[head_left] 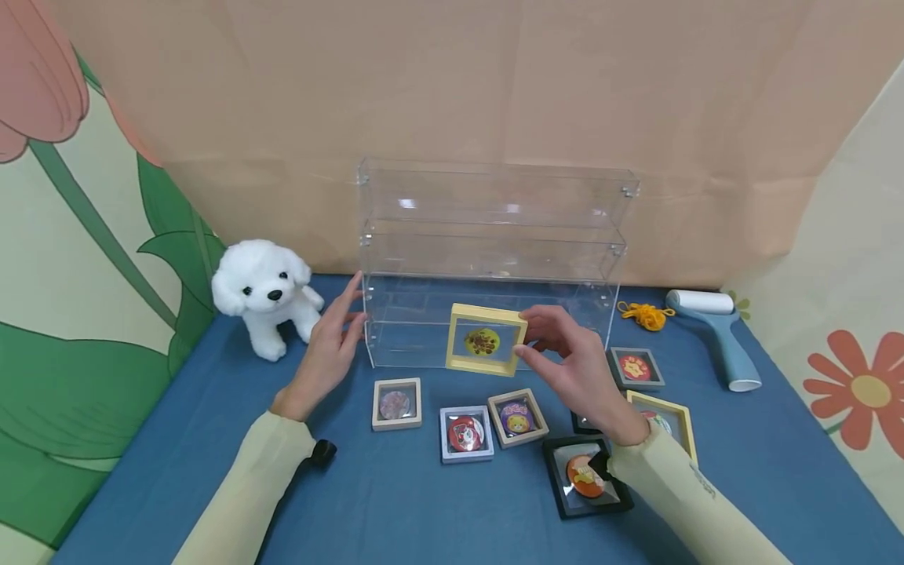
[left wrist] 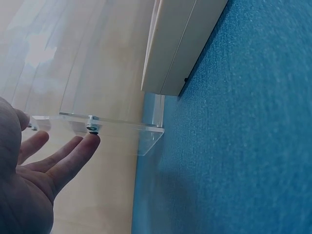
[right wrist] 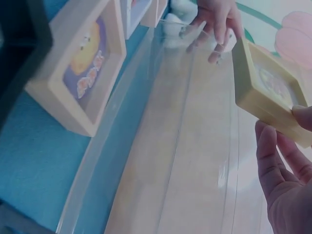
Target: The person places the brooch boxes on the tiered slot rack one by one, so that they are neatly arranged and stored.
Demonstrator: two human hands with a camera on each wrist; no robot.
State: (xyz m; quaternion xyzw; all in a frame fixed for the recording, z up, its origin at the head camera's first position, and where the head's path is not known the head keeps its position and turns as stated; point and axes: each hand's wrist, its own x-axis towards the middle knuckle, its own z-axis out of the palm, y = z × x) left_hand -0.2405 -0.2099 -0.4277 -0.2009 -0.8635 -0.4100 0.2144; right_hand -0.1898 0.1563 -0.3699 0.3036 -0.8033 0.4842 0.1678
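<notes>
A yellow square display frame [head_left: 484, 311] with a round yellow badge in its clear middle is pinched at its right edge by my right hand [head_left: 575, 369]. In the right wrist view, thumb and fingers grip one side of that frame [right wrist: 246, 80], held off the table. Behind it stands a clear acrylic tiered display shelf [head_left: 494, 259]. My left hand [head_left: 332, 345] is at the shelf's left side, fingers extended; in the left wrist view a fingertip of the left hand [left wrist: 44, 180] is at a small metal fastener [left wrist: 92, 125] on the acrylic edge.
Several small badge frames lie on the blue tablecloth: a beige one [head_left: 396, 428], a white one [head_left: 466, 455], a black one [head_left: 565, 510], a grey one [head_left: 653, 383]. A white plush dog [head_left: 264, 294] stands left. Orange yarn [head_left: 646, 315] and a blue lint roller [head_left: 727, 345] lie right.
</notes>
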